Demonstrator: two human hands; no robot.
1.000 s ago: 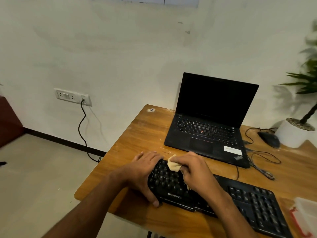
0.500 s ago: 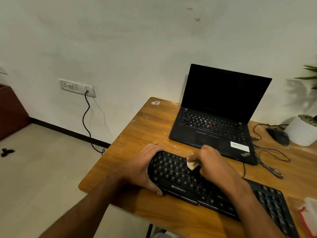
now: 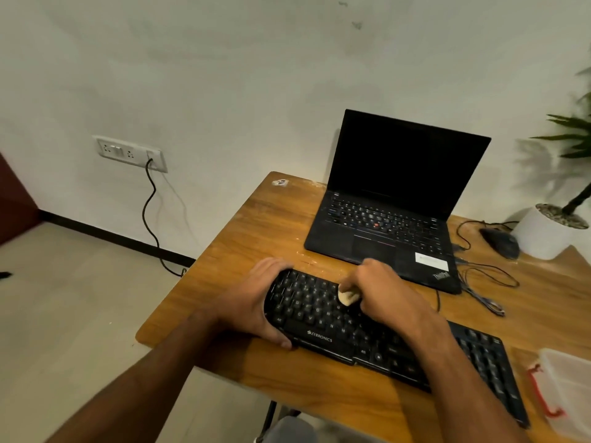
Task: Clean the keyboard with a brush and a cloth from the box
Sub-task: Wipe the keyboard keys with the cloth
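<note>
My wooden table (image 3: 243, 238) fills the lower right of the frame. On it: black keyboard (image 3: 319, 314) along the near edge, open laptop (image 3: 383, 225) behind it, mouse (image 3: 500, 239) and tangled cables (image 3: 486, 282) to the right, white plant pot (image 3: 540, 238) at the far right, clear plastic box (image 3: 566, 394) in the bottom right corner.

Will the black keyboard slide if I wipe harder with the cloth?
Probably yes: the keyboard looks thin and light on smooth wood. The left hand braces its end, likely for that reason. The cloth looks soft, bunched in the right hand.
</note>
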